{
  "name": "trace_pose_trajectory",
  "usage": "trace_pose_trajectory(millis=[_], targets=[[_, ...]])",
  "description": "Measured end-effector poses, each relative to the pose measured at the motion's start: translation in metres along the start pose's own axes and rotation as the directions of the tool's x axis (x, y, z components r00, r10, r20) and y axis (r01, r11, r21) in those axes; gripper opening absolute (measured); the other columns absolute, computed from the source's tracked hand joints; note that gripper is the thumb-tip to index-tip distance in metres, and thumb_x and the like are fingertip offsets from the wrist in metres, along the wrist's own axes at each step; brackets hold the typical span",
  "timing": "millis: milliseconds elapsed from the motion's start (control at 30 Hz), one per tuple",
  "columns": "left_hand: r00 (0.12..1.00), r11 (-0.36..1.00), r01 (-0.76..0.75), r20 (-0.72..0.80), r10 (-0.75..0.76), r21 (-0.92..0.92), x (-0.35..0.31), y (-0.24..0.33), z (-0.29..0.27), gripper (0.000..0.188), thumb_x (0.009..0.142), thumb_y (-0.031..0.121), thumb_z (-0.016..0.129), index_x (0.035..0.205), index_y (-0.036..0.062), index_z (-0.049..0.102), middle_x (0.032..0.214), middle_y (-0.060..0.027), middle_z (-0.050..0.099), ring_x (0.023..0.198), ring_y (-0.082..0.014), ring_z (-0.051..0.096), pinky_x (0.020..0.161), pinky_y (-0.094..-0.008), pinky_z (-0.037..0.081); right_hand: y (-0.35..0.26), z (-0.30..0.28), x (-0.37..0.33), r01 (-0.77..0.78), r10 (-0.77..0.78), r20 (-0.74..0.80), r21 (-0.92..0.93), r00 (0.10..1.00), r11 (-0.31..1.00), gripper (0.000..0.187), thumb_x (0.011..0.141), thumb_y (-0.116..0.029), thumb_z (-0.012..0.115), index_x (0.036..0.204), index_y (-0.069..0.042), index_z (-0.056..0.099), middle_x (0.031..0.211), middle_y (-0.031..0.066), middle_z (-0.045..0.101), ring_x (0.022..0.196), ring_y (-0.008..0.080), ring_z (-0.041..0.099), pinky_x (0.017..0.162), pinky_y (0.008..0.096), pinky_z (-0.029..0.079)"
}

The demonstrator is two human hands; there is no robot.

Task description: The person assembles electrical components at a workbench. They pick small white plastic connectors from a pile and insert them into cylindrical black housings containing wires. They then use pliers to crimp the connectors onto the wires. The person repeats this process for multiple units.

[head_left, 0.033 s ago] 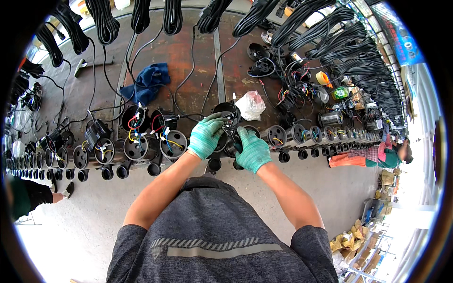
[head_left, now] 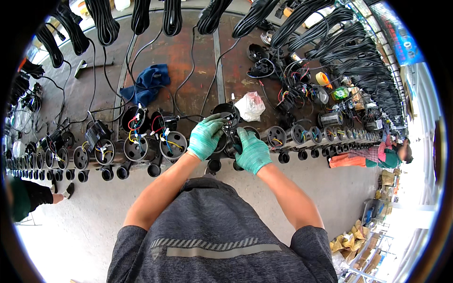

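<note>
My left hand (head_left: 205, 137), in a green knit glove, has its fingers closed at a small black part (head_left: 230, 131) at the table's near edge. My right hand (head_left: 254, 151), gloved the same way, grips that part from the other side. What kind of part it is cannot be made out, since fingers cover much of it. Under and around the hands sit round black housings. One open black housing (head_left: 226, 111) stands just beyond my fingertips. Left of my left hand, a round housing (head_left: 173, 144) shows blue, yellow and white wires.
A row of black cylindrical housings (head_left: 137, 149) lines the near edge. A blue cloth (head_left: 150, 82) and a crumpled white plastic bag (head_left: 251, 106) lie on the table (head_left: 198, 70). Coiled black cables (head_left: 103, 23) hang along the far side. Other people (head_left: 373, 156) are at right and left.
</note>
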State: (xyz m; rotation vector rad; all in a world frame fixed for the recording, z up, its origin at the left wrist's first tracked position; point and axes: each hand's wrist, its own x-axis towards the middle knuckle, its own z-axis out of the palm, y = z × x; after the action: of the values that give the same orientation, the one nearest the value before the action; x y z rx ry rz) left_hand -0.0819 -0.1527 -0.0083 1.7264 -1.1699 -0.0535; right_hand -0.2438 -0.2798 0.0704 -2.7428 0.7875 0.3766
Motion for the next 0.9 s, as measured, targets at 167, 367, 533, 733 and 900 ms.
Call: trace_pose_trajectory(millis=[167,367,533,733,900], targets=[[0.995,0.995,-0.099,0.027,0.099,0.030,0.005,0.008,-0.006,0.024,0.086,0.003,0.076,0.109,0.0026,0.075,0.124,-0.0112,0.077,0.123,-0.0370,0.068,0.103,-0.0458,0.057,-0.015,-0.037,-0.023,0.034,-0.034,-0.013,-0.013,0.999,0.999,0.099,0.080,-0.032,0.082,0.167,-0.015,0.037,0.143,0.0275,0.056,0.126,0.0453,0.061,0.105,0.0554,0.052],[0.995,0.991,-0.098,-0.028,0.100,0.087,0.007,0.009,-0.004,0.019,0.086,0.008,0.077,0.105,0.0044,0.074,0.123,-0.0096,0.078,0.121,-0.0395,0.068,0.101,-0.0477,0.058,0.018,-0.056,-0.026,0.062,-0.045,-0.092,0.187,0.995,0.980,0.096,0.076,-0.035,0.082,0.162,-0.016,0.045,0.135,0.0246,0.060,0.125,0.0441,0.061,0.106,0.0539,0.052],[0.991,0.988,-0.128,-0.016,0.130,0.092,0.006,0.008,-0.002,0.024,0.080,0.004,0.082,0.103,0.0032,0.073,0.136,-0.0149,0.071,0.125,-0.0401,0.066,0.102,-0.0463,0.057,0.099,-0.034,-0.015,-0.225,0.206,-0.343,-0.016,0.917,0.974,0.090,0.078,-0.039,0.084,0.158,-0.016,0.050,0.138,0.0182,0.061,0.124,0.0426,0.061,0.104,0.0536,0.053],[0.999,0.994,-0.042,0.005,0.042,0.104,0.001,0.012,-0.004,0.029,0.076,0.001,0.083,0.104,0.0017,0.076,0.147,-0.0207,0.057,0.138,-0.0420,0.057,0.111,-0.0455,0.051,0.113,-0.011,-0.007,-0.119,0.091,-0.431,-0.039,0.898,0.992,0.062,0.085,-0.032,0.083,0.142,-0.014,0.065,0.144,0.0149,0.060,0.129,0.0422,0.059,0.106,0.0546,0.052],[0.998,0.993,-0.056,0.014,0.055,0.099,-0.002,0.008,-0.005,0.027,0.075,-0.001,0.081,0.102,0.0027,0.076,0.148,-0.0211,0.056,0.143,-0.0439,0.052,0.114,-0.0445,0.050,0.040,-0.036,0.016,0.412,-0.197,-0.550,0.300,0.812,0.860,0.030,0.093,-0.013,0.074,0.123,-0.009,0.072,0.122,0.0148,0.069,0.112,0.0364,0.068,0.099,0.0466,0.057]])
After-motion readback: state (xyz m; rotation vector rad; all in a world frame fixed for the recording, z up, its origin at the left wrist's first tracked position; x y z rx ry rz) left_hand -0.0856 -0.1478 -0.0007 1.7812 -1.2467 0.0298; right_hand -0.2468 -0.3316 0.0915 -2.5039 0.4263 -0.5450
